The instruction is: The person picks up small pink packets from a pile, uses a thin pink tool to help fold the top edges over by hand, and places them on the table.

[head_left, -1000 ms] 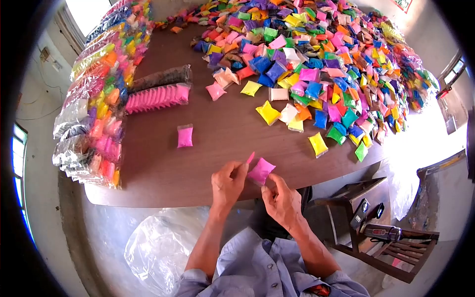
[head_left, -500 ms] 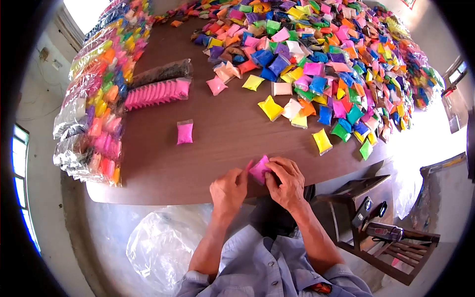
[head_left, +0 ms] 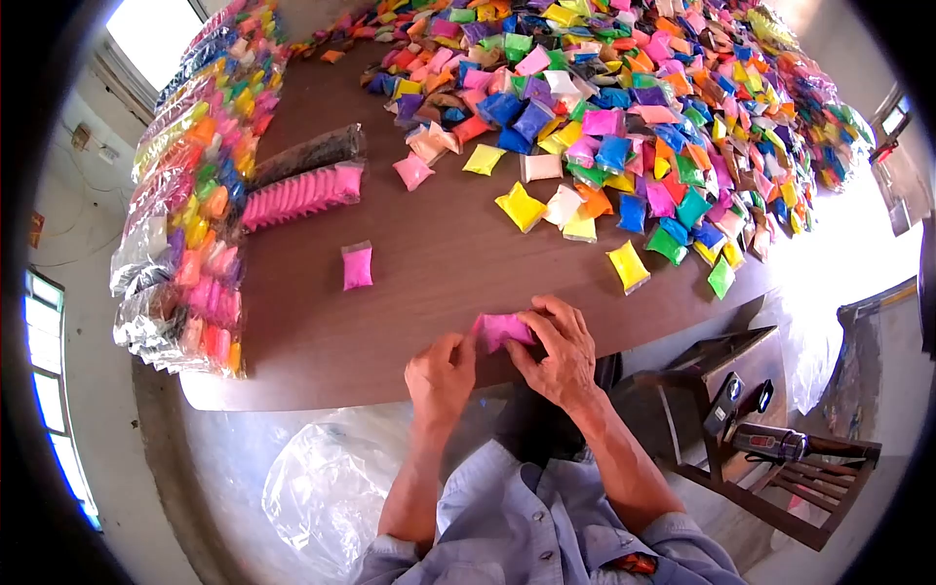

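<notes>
A small magenta-pink packet (head_left: 505, 331) is held between both hands, just above the near edge of the table. My right hand (head_left: 559, 353) pinches its right end between thumb and fingers. The fingers of my left hand (head_left: 439, 378) are closed at its left end, with their tips partly hidden. A single pink packet (head_left: 357, 266) lies by itself on the brown table (head_left: 419, 263), ahead and to the left. Beyond it, a clear sleeve holds a row of pink packets (head_left: 302, 195), beside a sleeve of dark packets (head_left: 310, 156).
A large heap of mixed-colour packets (head_left: 604, 117) covers the far and right part of the table. Bagged rows of packets (head_left: 190, 234) are stacked along the left edge. Clear plastic (head_left: 327, 487) lies below the table; a wooden stool (head_left: 721, 390) stands right, bearing a bottle (head_left: 770, 442).
The packet in my hands has turned from tilted to nearly level, with its left end at my left fingers. The whole view has shifted slightly; the packets on the table keep their arrangement.
</notes>
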{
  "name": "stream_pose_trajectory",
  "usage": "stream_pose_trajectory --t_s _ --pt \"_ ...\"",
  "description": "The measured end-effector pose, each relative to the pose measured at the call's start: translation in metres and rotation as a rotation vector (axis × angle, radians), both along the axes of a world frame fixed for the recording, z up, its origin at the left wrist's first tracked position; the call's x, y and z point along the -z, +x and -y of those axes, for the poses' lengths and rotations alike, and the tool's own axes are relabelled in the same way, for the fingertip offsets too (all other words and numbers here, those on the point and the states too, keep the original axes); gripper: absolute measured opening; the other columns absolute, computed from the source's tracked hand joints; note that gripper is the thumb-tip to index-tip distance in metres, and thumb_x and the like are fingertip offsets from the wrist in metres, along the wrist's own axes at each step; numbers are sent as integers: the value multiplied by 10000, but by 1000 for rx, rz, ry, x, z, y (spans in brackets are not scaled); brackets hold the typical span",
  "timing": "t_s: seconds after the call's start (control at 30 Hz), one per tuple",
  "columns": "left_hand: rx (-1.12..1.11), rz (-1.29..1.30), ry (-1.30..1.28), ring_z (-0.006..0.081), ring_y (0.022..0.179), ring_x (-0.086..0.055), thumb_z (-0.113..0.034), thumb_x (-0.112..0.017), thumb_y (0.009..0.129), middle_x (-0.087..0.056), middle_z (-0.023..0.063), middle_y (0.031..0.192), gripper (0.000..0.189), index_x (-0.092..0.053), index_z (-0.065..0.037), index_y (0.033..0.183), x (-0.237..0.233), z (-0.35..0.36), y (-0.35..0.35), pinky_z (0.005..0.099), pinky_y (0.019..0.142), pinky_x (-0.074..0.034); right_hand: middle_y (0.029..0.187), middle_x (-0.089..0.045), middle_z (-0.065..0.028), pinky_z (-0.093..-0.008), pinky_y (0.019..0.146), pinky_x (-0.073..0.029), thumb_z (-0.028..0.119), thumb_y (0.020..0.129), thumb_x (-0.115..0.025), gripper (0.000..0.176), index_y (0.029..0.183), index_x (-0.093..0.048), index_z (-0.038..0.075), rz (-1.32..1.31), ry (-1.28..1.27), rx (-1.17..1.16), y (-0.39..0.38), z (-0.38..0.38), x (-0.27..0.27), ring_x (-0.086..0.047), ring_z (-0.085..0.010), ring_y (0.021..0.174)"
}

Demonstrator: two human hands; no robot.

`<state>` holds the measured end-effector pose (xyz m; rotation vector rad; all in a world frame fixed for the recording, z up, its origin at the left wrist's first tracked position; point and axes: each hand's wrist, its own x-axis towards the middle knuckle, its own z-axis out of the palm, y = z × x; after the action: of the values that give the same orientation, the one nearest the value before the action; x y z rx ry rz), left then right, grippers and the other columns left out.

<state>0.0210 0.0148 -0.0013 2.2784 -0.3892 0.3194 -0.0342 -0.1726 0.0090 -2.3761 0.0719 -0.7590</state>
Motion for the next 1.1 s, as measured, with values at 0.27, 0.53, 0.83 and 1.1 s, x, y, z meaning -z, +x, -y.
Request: stream_pose_trajectory --t_s 0.27,0.53,0.83,1.1 --pt "53 -90 -151 368 635 -708 -115 -811 913 -697 141 699 92 -735 -74 880 -14 10 -12 408 612 -567 1247 -722 -132 -452 990 -582 169 770 -929 399 1106 -740 63 9 33 -8 1 1 9 -696 -362 1153" --pt "-36 -38 -5 369 652 -723 -121 -820 910 -714 158 726 125 -721 -71 854 -4 -3 4 432 597 -555 1248 -714 -96 -438 988 -579 160 766 -909 443 1174 -753 87 -21 -9 -70 -2 3 3 -689 -346 1139" --pt "34 -66 -89 213 577 -647 -99 -809 959 -646 158 671 146 -719 -14 881 -10 5 -15 343 585 -520 1201 -716 -100 -439 960 -584 132 741 -905 468 1180 -751 87 0 -7 -70 -2 2 4 -695 -346 1100" --pt "-34 -104 -63 355 640 -708 -140 -817 937 -703 141 720 135 -726 -77 861 -15 -4 -4 428 609 -554 1178 -721 -89 -423 927 -591 143 743 -919 454 1163 -758 81 24 -26 -53 -1 1 4 -701 -331 1072"
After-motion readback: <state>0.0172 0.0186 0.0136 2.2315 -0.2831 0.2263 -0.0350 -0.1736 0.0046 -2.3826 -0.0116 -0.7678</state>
